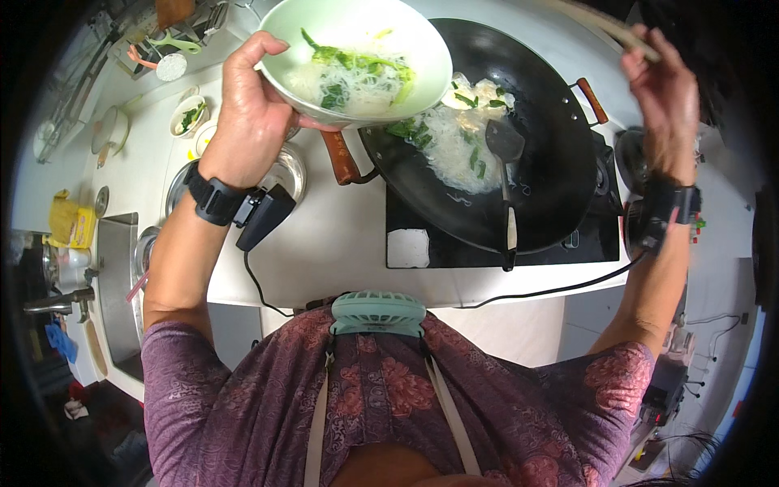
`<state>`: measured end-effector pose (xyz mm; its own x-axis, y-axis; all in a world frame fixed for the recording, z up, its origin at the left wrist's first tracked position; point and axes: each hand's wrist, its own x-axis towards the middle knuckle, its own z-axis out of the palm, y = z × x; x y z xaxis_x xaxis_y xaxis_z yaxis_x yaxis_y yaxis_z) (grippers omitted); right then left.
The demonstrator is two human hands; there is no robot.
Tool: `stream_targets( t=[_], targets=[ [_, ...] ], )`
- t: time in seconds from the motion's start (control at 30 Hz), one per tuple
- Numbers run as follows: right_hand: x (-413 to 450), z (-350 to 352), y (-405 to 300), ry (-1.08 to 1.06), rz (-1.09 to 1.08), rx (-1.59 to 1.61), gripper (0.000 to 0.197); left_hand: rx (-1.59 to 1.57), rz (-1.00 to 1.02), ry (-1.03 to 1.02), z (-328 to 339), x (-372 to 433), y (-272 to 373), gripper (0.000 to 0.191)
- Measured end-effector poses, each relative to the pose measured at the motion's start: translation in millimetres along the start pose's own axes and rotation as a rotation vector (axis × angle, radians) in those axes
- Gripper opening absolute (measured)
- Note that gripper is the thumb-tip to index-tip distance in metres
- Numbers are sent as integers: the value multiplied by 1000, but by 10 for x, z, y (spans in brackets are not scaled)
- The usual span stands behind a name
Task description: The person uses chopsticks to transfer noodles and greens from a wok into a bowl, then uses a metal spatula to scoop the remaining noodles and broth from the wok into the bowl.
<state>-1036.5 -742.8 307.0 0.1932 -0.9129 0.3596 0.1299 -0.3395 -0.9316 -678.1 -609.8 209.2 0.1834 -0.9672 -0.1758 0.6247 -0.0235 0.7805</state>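
Note:
My left hand (258, 106) grips the rim and side of a pale green bowl (435, 79), tilted above the left edge of a black wok (548, 182). Glass noodles with green leafy vegetables (359, 73) lie in the bowl. The wok stands on a black cooktop (462, 252) and holds more noodles (453, 158), greens and what looks like egg. A dark spatula (505, 143) rests in it, handle over the near rim. My right hand (663, 85), slightly blurred, is raised right of the wok, its fingers around a long light wooden utensil (608, 27), whose far end is hidden.
Metal bowls (295, 173) stand left of the wok, beneath my left forearm. Farther left are a small bowl of chopped greens (188, 115) and a sink (118, 286). The wok's wooden handles (590, 100) stick out. A black cable (566, 290) runs along the counter's front edge.

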Motion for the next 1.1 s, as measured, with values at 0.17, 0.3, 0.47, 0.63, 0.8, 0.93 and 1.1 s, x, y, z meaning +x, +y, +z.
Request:
stream_targets(
  t=[0.17,0.3,0.47,0.63,0.8,0.93,1.1],
  targets=[
    [-551,491,1040,46,451,-120,29,57,150,32,-156,-54,58,58],
    [-775,837,1375,50,473,-34,28,27,176,67,-139,-56,84,56],
    [-746,664,1531,114,519,-145,25,-90,143,78,-189,-93,106,47],
    [-674,407,1730,229,559,-109,29,-132,186,116,-286,-89,133,40],
    [-578,298,1932,352,702,31,29,-176,175,80,-311,-51,110,41],
    [-571,203,2037,462,765,212,23,-102,241,179,-265,-80,89,45],
    [-550,57,2006,479,796,351,22,-138,198,117,-196,-267,108,38]
  ],
)
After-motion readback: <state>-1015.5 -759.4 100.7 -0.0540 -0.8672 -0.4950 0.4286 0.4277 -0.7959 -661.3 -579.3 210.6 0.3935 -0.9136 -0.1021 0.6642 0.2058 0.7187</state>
